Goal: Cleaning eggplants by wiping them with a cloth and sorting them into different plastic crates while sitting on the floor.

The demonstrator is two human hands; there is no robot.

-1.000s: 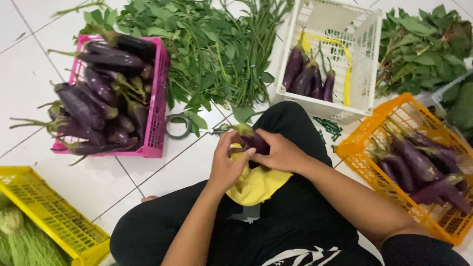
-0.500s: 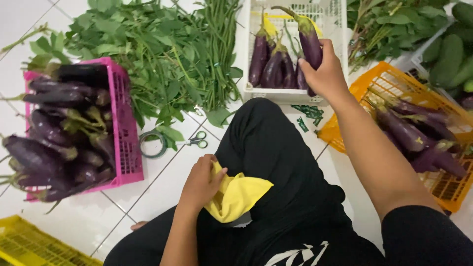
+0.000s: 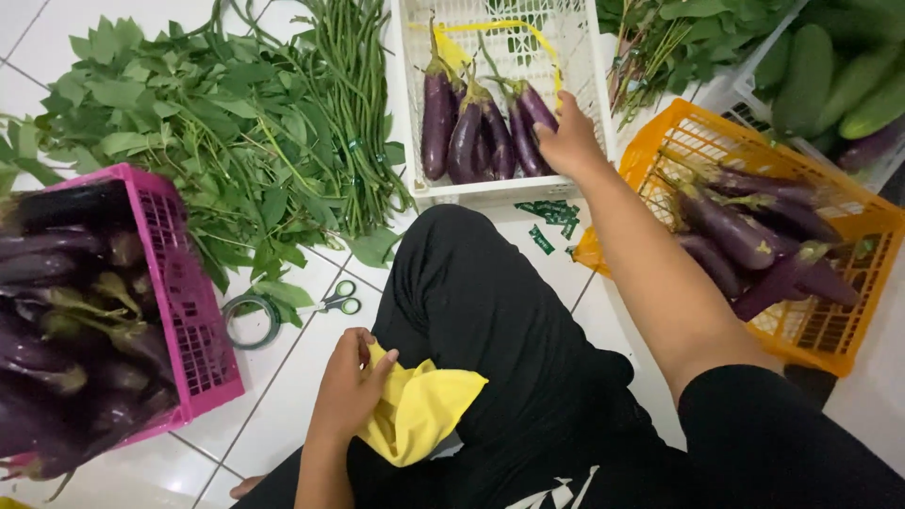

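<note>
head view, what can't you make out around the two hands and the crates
- Right hand: fingertips lie among the eggplants in the white crate, so its grip is unclear.
- Left hand: palm buried in the yellow cloth.
- Pink crate: cut off by the left edge.
- Orange crate: floor hidden under eggplants.

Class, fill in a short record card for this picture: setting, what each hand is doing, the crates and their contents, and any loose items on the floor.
Setting: white tiled floor, person seated
Left hand: holds yellow cloth on lap
Right hand: on an eggplant in the white crate
Pink crate: eggplants
Orange crate: eggplants
Loose items: leafy greens, long beans, scissors, tape roll
</note>
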